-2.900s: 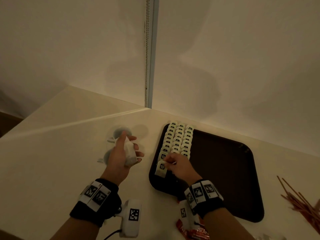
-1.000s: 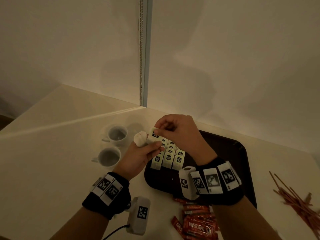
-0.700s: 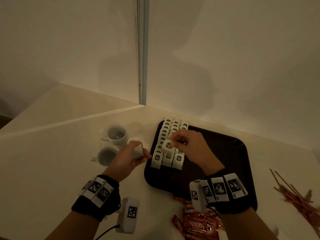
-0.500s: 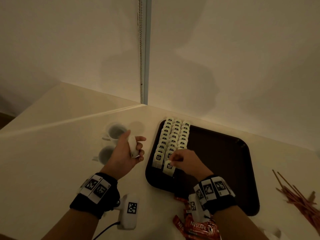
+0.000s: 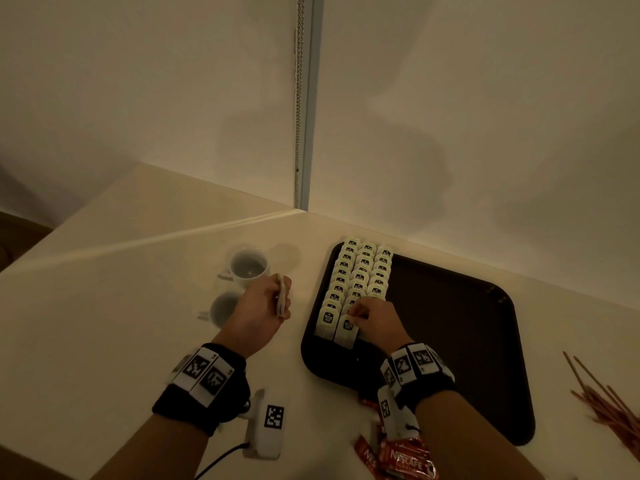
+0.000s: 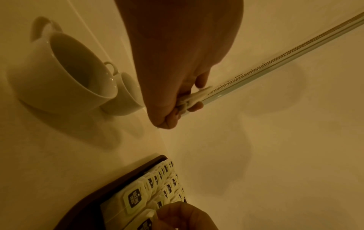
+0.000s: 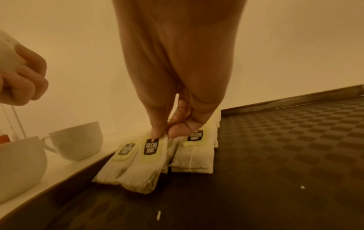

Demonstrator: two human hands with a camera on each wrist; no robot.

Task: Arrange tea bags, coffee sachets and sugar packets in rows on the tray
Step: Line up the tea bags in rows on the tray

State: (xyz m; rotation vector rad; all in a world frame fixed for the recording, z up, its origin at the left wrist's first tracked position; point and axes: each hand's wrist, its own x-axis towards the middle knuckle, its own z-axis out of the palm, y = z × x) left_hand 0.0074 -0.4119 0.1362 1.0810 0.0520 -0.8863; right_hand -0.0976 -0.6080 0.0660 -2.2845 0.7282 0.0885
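A: Three rows of tea bags (image 5: 360,275) lie on the tray (image 5: 450,341), at its side nearest the left hand. The middle row is the one growing now.

B: What does the right hand (image 5: 375,323) do?

A: Its grip is closed on one tea bag (image 7: 145,163). Thumb and fingertips (image 7: 157,132) pinch the top of its label, and the bag hangs down under the grip, lying already on the tray.

B: Which way does it lie?

A: The long axis runs along the row, from the grip back toward the person's body. The bag beside it in the next row (image 7: 110,165) lies just the same way, touching or nearly so.

B: And the left hand (image 5: 258,310)?

A: It stays over the counter (image 5: 104,323), between the two cups (image 5: 247,268) and the tray. Its grip is closed around a small stack of tea bags (image 5: 281,299). So the supply is just beside the right grip, across the edge of the tray.

B: What will the next move need, do you think?

A: I judge the right hand must only let go, then reach to the left for a new bag. The third row ends further from the person than the other two, so perhaps it is served next. The coffee sachets (image 5: 405,462) wait on the counter behind the right wrist. Some thin sticks (image 5: 609,407) lie well apart to the right; what they are, I cannot tell.
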